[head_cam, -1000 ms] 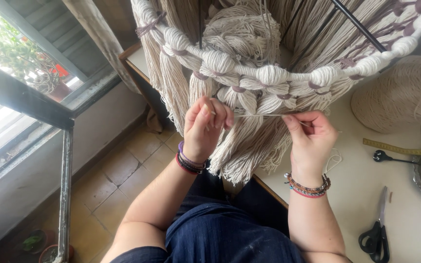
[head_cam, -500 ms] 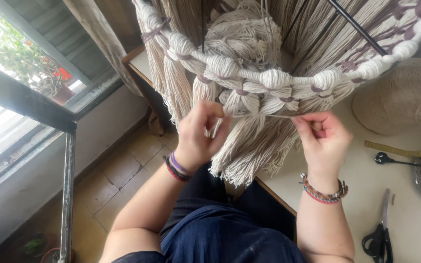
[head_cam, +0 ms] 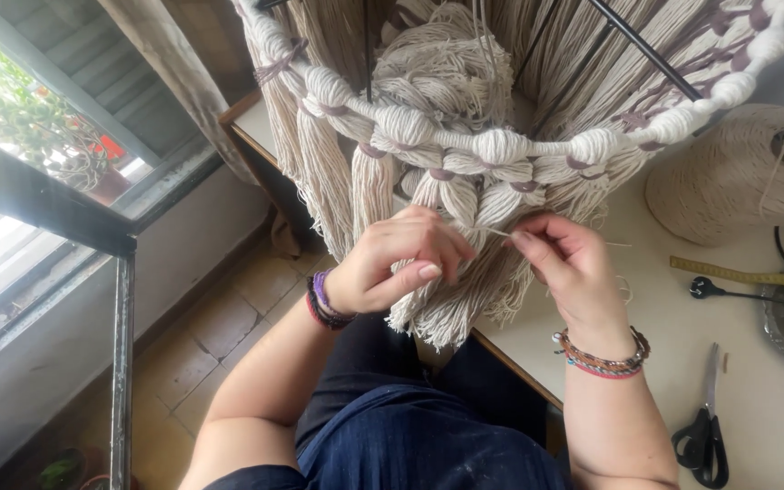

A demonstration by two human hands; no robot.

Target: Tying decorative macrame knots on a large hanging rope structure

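A large macramé piece of cream cord (head_cam: pixel 465 145) hangs from a dark metal frame, with thick wrapped loops and long tassel fringes bound in mauve thread. My left hand (head_cam: pixel 401 263) is curled around one tassel at the lower front of the fringe. My right hand (head_cam: pixel 564 263) sits just to its right, thumb and forefinger pinching a thin cream strand that runs across to the left hand. Both wrists wear beaded bracelets. The ends of the strand are hidden among the fringe.
A big cone of cream twine (head_cam: pixel 746 172) stands on the white table (head_cam: pixel 773 408) at right. Black scissors (head_cam: pixel 705 426), a yellow tape measure (head_cam: pixel 737 272) and a dark tool lie nearby. A window with a metal rail (head_cam: pixel 47 200) is at left, tiled floor below.
Both hands have dropped a little and drawn closer together. The left hand has closed around a tassel, and the right now pinches a thin strand stretched between them.
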